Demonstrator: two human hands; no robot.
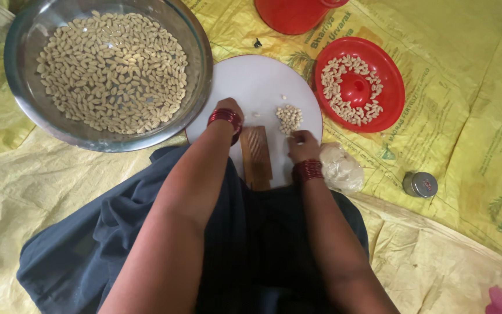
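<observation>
Pale cream pieces fill a silver bowl (21,87) and a red lid (393,81), a ridged brown board (256,157) lies on a white disc (251,81), and the sheet (466,116) is yellow with green print.

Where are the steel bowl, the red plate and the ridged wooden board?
steel bowl (201,55), head view, bare right rim.
red plate (393,87), head view, bare right rim.
wooden board (257,157), head view, middle of the ridged face.

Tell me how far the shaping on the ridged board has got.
Done: shaped pieces fill the steel bowl and ring the red lid. In hand: the left hand and right hand work at the ridged wooden board. Left: the dough lump.
</observation>
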